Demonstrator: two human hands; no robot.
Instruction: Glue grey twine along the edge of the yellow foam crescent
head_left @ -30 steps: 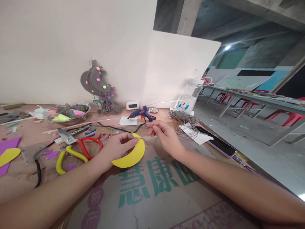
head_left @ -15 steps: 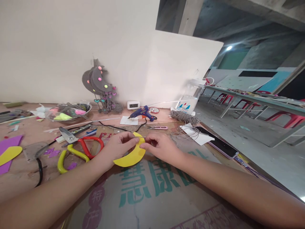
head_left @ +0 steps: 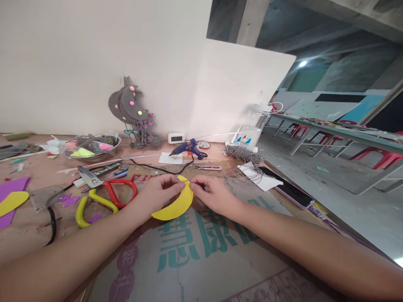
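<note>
A yellow crescent-shaped piece [head_left: 176, 206] hangs between my hands above the printed board, its lower tip pointing left. My left hand [head_left: 160, 191] pinches it near the upper end with thumb and fingers. On the right edge of the crescent, my right hand [head_left: 211, 193] is closed with thumb and index finger pressed together. A thin grey cord seems to run between the fingertips across the piece, though it is small. Scissors with red and yellow handles [head_left: 120, 193] lie left of my left hand.
Behind my hands are a blue glue gun [head_left: 189, 147], a pink cutter [head_left: 209, 167] and a small clock [head_left: 176, 138]. Grey yarn [head_left: 242, 154], a phone [head_left: 289, 188] and a clear jug [head_left: 248, 128] sit right. A bowl [head_left: 94, 153] and purple sheet [head_left: 14, 188] lie left.
The crescent has shifted slightly right and turned a little. My right fingertips have moved slightly left and closed more tightly at its edge.
</note>
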